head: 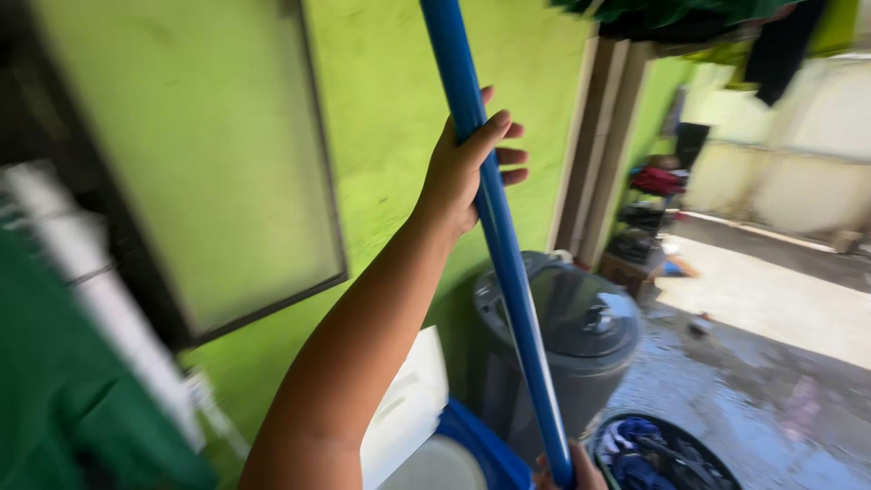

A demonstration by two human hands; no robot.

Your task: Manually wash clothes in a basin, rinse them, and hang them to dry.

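**Blue pole held up beside the green wall**

The left hand (467, 168) is wrapped around a long blue pole (497, 236), fingers curled over its far side, high up against the bright green wall (390, 100). The right hand (572, 470) grips the same pole low down, at the bottom edge of view; only a sliver of it shows. The pole slants from the top of the view to the bottom, both ends out of sight, so I cannot tell what it carries or how far the work has got.

Just behind it stands a lidded grey bin (581, 336). A dark basket of blue cloth (658, 454) sits on the wet floor (726, 399), and a blue-rimmed bucket (467, 454) crowds the lower end.
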